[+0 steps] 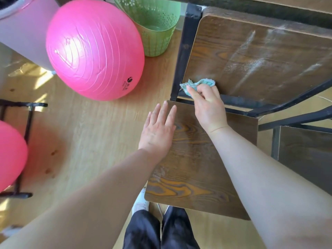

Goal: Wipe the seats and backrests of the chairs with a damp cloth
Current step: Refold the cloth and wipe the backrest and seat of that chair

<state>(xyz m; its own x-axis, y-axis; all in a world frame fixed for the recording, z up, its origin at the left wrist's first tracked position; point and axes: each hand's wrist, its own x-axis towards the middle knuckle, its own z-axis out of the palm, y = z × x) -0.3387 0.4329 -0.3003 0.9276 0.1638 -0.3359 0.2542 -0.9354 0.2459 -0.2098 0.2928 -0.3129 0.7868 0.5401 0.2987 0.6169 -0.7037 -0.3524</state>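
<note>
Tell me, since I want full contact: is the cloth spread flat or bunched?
Bunched: the teal cloth is crumpled in the right hand on the chair seat.

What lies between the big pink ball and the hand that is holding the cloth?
In the head view, bare wooden floor and the chair's black frame post lie between the pink ball and the right hand holding the cloth.

Two hands are in view, the left hand (158, 130) and the right hand (208, 105); one cloth (197, 83); two pink balls, a large ball (95, 51) on the floor (86, 137) and a second ball (10, 153) cut by the left edge; one green basket (156, 27); one chair (194, 159) in full view, with part of a second chair (305, 155) at the right edge.
</note>
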